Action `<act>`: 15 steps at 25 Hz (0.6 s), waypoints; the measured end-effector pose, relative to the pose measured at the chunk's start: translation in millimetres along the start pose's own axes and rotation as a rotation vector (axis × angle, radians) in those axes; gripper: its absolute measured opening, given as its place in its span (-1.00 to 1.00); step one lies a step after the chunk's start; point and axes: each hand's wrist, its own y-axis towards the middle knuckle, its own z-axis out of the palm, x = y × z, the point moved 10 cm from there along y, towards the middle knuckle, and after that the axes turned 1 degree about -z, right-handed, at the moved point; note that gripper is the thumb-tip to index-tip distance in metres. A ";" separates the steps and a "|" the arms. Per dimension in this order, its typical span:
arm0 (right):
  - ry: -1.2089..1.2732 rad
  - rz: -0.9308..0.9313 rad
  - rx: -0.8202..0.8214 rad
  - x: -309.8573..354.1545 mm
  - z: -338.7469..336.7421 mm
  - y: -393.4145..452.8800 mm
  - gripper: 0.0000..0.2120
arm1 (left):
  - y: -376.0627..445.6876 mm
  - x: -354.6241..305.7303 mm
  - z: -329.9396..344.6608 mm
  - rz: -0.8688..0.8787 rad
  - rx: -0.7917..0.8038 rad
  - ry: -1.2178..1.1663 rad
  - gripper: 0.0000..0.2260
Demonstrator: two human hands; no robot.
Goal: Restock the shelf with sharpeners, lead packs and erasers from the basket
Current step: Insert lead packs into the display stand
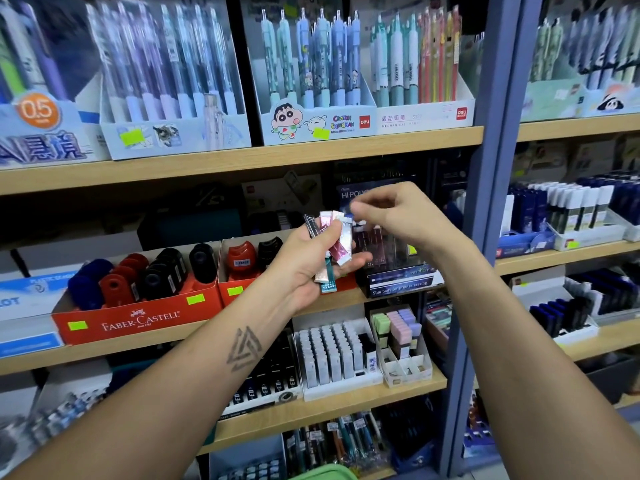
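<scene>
My left hand grips a fanned bunch of slim lead packs, pink, white, black and teal, in front of the middle shelf. My right hand hovers just above and to the right of the bunch, fingers curled, its blurred fingertips close to the top of the white pack; whether it pinches anything is unclear. Behind the hands stands a dark display box of slim packs. Red Faber-Castell boxes to the left hold red, black and blue sharpeners. A green basket rim shows at the bottom edge.
Pen display boxes fill the top shelf. Below the hands, white lead packs and pastel erasers sit in trays. A blue upright post divides this bay from the right one, which holds more stock.
</scene>
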 end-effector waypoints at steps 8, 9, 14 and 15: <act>0.350 0.076 -0.003 -5.1 -2.9 -6.0 -0.83 | 3.4 -2.7 -2.5 0.035 -0.035 -0.009 -0.80; 0.347 0.059 -0.045 -5.3 -11.4 -5.3 -0.85 | 4.7 -3.5 -5.7 0.039 -0.055 0.000 -0.79; 0.096 0.031 -0.167 -17.2 -29.5 0.0 -0.84 | 5.3 -5.2 -14.1 0.049 -0.123 0.058 -0.77; 0.062 0.039 -0.159 -20.7 -26.5 1.1 -0.83 | 5.0 -4.8 -13.9 0.051 -0.122 0.060 -0.77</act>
